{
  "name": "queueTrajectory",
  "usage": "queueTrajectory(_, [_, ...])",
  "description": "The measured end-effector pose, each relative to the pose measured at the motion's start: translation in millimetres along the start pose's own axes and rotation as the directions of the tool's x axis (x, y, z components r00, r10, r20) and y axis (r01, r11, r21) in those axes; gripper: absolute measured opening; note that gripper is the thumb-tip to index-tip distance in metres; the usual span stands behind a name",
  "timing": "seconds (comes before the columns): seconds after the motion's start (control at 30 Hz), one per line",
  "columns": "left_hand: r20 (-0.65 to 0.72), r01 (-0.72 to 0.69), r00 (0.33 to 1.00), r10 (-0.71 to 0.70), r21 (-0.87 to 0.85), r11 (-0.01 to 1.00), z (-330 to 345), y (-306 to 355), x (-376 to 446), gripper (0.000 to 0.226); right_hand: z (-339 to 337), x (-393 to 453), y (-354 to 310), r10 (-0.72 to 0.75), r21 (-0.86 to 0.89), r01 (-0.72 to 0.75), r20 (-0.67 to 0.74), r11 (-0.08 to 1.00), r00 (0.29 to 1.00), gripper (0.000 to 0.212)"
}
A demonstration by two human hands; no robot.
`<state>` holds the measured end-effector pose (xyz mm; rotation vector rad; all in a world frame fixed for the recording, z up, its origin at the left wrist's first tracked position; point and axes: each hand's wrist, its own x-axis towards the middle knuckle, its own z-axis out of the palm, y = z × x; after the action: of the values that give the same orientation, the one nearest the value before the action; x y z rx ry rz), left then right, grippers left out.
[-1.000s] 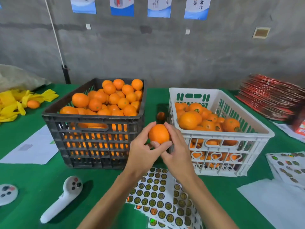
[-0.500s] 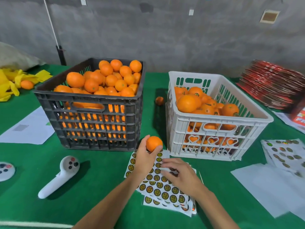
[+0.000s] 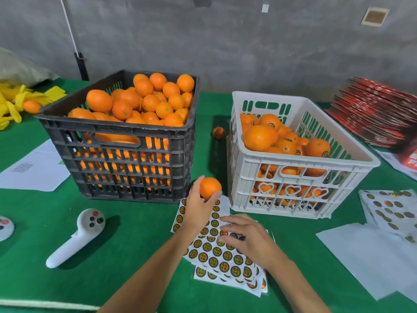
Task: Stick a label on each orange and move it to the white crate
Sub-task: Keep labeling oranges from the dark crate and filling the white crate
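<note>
A green strip of table (image 3: 208, 154) separates the dark slatted plastic crate (image 3: 126, 154) at 10 o'clock from the white slatted plastic crate (image 3: 293, 181) at 2 o'clock. The left hand (image 3: 199, 207) grips a round orange (image 3: 210, 187) at the strip's near end. The right hand (image 3: 246, 238), fingers loosely extended, rests on the stacked sheets of round labels (image 3: 222, 256) at 6 o'clock.

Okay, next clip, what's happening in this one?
A person is labelling oranges at a green table. The left hand holds one orange up in front of the two crates, while the right hand rests on the sticker sheets, fingers at the labels. No label shows on the held orange from this side. The black crate is piled with oranges, and the white crate already holds several stickered ones.
</note>
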<state>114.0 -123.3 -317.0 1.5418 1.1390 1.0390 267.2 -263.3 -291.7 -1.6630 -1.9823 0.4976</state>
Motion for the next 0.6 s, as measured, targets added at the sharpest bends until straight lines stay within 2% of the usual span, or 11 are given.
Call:
queueTrajectory(0.17, [0.003,-0.012,1.000,0.012,0.001,1.000,-0.1,0.8,-1.9,0.073,-0.6,1.2,3.2,0.002,0.072,-0.003,0.013,0.997,1.000,0.048])
queueTrajectory(0.43, [-0.031,-0.009,1.000,0.008,-0.033,0.999,-1.6,3.1,-4.8,0.074,-1.2,4.1,2.4,-0.117,-0.012,0.117,-0.037,0.993,0.992,0.028])
queueTrajectory(0.6, [-0.040,0.014,0.999,-0.017,-0.071,0.997,-2.6,6.2,-10.4,0.073,-1.0,3.0,3.7,-0.037,0.056,0.037,0.006,0.998,0.999,0.052])
